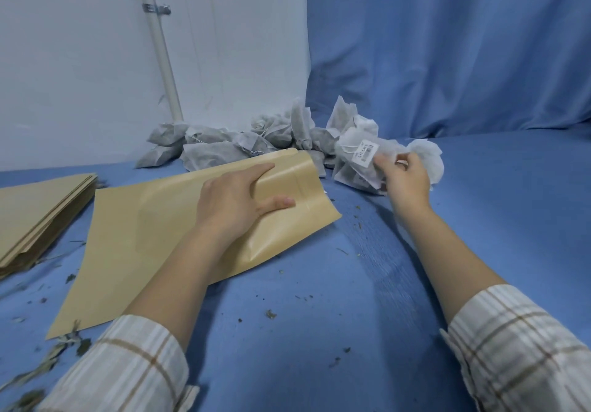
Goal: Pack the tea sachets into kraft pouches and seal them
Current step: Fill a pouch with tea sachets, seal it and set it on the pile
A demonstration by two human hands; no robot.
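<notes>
On the blue worktop (351,283) the kraft pouch (153,229) lies flat near the middle, mouth toward the far edge, where the left hand (236,200) grips its upper layer. The right hand (406,178) — well apart from the left — pinches a bunch of tea sachets (355,159) by the heap (243,143). The mouth probably needs lifting wider — then the sachets can slide in, clear of the seal strip.

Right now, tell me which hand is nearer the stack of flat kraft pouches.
Left. The left hand rests on the open kraft pouch beside the stack of flat kraft pouches. The right hand grips tea sachets, farther off across the table.
</notes>
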